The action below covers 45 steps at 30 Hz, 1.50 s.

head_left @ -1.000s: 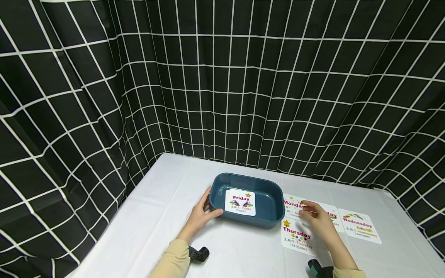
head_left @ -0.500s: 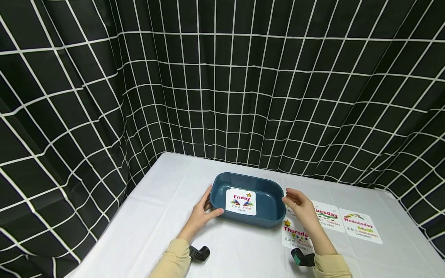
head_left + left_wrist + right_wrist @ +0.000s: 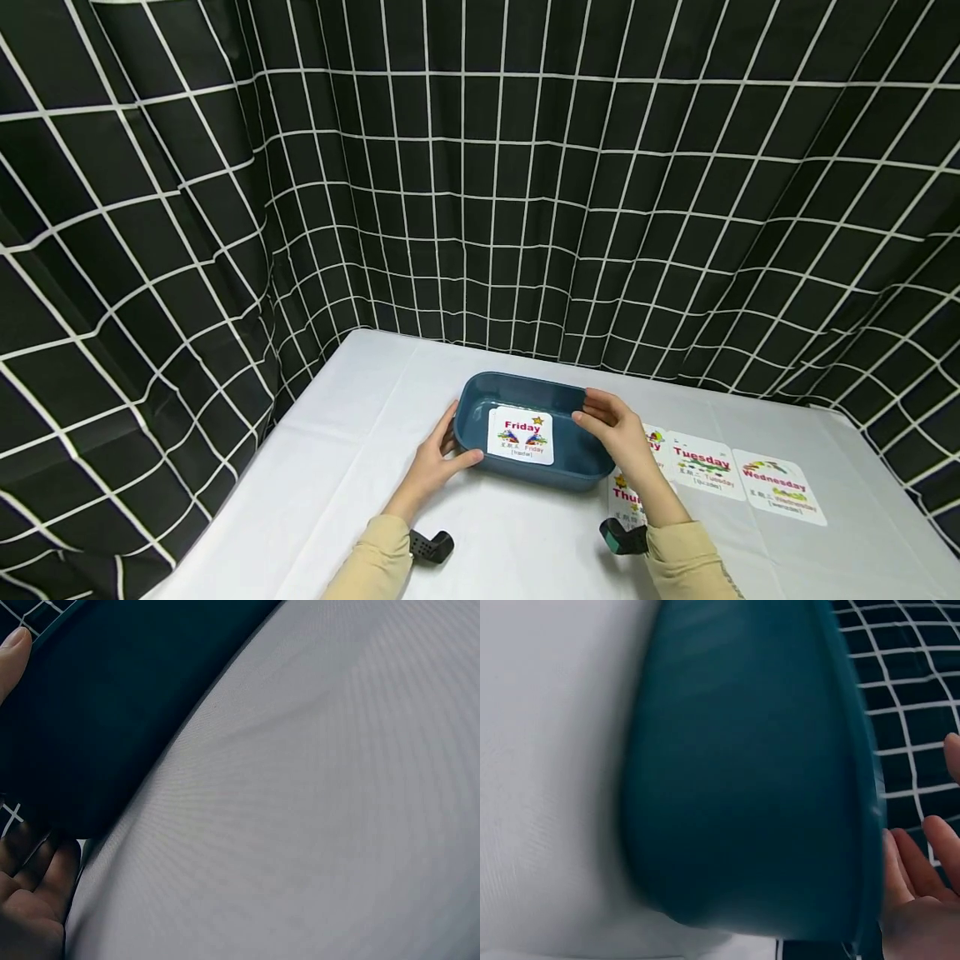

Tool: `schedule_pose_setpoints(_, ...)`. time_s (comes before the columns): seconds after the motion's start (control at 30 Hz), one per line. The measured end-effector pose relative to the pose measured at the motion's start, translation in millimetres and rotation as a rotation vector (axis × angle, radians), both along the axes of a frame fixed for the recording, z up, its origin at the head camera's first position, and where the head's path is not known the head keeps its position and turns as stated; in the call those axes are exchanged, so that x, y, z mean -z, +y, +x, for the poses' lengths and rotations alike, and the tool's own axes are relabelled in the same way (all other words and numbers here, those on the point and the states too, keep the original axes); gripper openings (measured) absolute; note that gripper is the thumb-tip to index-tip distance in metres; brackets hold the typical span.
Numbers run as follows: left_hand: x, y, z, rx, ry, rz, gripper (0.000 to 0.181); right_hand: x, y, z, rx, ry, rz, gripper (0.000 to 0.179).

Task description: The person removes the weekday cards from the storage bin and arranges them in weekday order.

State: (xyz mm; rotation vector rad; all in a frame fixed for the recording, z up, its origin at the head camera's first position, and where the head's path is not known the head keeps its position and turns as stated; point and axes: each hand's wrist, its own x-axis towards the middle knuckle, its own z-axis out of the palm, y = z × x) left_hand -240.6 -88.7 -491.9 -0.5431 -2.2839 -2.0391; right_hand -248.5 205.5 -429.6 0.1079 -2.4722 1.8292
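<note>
A dark blue-green plastic box [image 3: 536, 475] sits on the white-covered table. Inside it lies a white card [image 3: 521, 435] printed "Friday", with the edge of another card showing under its left side. My left hand [image 3: 435, 461] grips the box's left end, thumb on the front rim and fingers round the side. Over the box's right end is my right hand [image 3: 615, 429], fingers loosely bent and nothing between them. In the right wrist view its fingers [image 3: 922, 877] show just past the rim.
Right of the box lie a "Tuesday" card [image 3: 703, 465], a "Wednesday" card [image 3: 780, 487] and a "Thursday" card [image 3: 622, 500] partly behind my right arm. Another card [image 3: 656, 442] is mostly covered. A black grid-patterned curtain [image 3: 517, 208] hangs behind the table.
My right hand has moved left from above the cards to over the box's right end, baring the Tuesday card. My left hand stays on the box.
</note>
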Motion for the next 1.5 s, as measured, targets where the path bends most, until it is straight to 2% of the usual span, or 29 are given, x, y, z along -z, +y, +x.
schedule_pose_setpoints(0.3, 1.2, 0.3, 0.3, 0.001, -0.014, 0.01, 0.089, 6.4, -12.4, -7.0, -0.06, -0.002, 0.012, 0.064)
schedule_pose_setpoints(0.77, 0.0, -0.9, 0.0, -0.002, 0.0, 0.002, 0.089, 12.5, -31.2, -23.1, -0.081, -0.021, 0.033, 0.069)
schedule_pose_setpoints(0.87, 4.8, -1.3, -2.1, -0.003, 0.011, 0.012, 0.089, 14.4, -34.7, -25.5, -0.098, -0.024, 0.057, 0.072)
schedule_pose_setpoints(1.1, 30.9, -0.4, -14.5, -0.029, -0.005, 0.017, 0.09, 21.2, -38.4, -29.2, -0.089, -0.064, 0.09, 0.076)
schedule_pose_setpoints(1.17, 32.5, -0.5, -15.2, -0.033, -0.009, 0.018, 0.089, 22.8, -38.4, -30.3, -0.084, -0.074, 0.094, 0.075)
schedule_pose_setpoints(1.27, 29.0, -0.9, -13.7, -0.027, 0.006, 0.033, 0.089, 23.9, -39.3, -32.1, -0.084, -0.082, 0.095, 0.075)
schedule_pose_setpoints(1.5, 4.7, -0.6, -1.5, 0.0, -0.001, 0.027, 0.088, 25.4, -42.4, -35.0, -0.099, -0.125, 0.139, 0.083)
